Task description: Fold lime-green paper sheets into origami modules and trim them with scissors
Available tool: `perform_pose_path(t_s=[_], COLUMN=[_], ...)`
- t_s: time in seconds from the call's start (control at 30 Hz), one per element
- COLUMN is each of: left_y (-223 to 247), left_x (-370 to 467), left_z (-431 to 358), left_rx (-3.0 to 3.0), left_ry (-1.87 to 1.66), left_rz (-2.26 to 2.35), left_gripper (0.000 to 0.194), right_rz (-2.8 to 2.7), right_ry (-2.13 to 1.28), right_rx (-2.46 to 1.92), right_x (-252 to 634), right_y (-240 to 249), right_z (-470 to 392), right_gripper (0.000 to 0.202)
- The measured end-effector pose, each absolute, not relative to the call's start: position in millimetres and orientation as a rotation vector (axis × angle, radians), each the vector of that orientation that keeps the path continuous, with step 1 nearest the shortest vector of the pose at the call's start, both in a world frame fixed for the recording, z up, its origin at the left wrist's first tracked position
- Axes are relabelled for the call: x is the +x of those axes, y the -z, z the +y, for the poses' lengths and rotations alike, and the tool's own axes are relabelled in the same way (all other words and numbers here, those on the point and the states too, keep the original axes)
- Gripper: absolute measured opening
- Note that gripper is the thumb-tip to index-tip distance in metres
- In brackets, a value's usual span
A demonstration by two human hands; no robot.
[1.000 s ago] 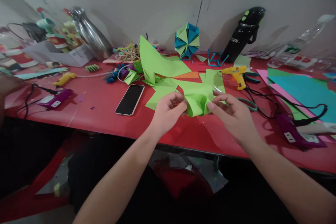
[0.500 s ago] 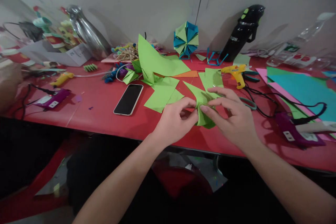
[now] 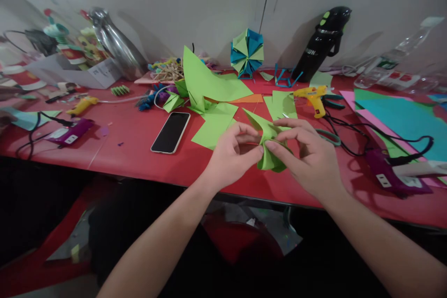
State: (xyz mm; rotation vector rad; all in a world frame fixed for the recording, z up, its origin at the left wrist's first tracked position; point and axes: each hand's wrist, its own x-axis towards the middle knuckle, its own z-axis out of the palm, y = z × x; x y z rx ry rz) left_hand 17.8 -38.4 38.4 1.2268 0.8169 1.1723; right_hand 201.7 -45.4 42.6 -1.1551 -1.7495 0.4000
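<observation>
Above the front edge of the red table (image 3: 139,163), both hands grip one folded piece of green paper (image 3: 269,160). My left hand (image 3: 235,151) pinches its left side between thumb and fingers. On the right side, the thumb and fingers of my right hand (image 3: 309,151) press the folds together. A pointed flap of the paper stands up behind the fingers, and part of the folding is hidden by them. Flat green sheets (image 3: 214,125) lie just behind my left hand. Beyond my right hand are a yellow glue gun (image 3: 314,98) and scissors (image 3: 330,137), their blades partly covered.
A phone (image 3: 171,132) lies left of my hands. Purple power strips (image 3: 394,174) with black cords sit on both sides. A blue-and-green paper ball (image 3: 247,52), a black bottle (image 3: 323,44) and a steel jug (image 3: 117,42) stand along the wall. Coloured sheets (image 3: 412,121) are stacked at right.
My left fingers have spread slightly along the paper, while both hands stay in place. At the far left, another person's arm has withdrawn, and a pale blue sheet now shows there.
</observation>
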Motion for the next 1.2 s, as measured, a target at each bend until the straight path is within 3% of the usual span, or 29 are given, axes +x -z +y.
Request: perform_pose_path(t_s=[0.1,1.2], left_y=[-36.0,-32.5], left_x=[19.9,12.7], left_z=[-37.4,-33.5], left_rx=[1.079,1.352], left_ry=[-1.17,-1.003], left_rz=[0.816,0.856], left_gripper=[0.031,0.018], right_rz=[-1.757,-1.733], right_ry=[-0.382,-0.37], right_rx=[-1.177,-1.211], right_x=[201.3,200.7], right_y=[-43.3,-40.7], right_z=[-46.2,-41.7], right_gripper=[0.01,0.011])
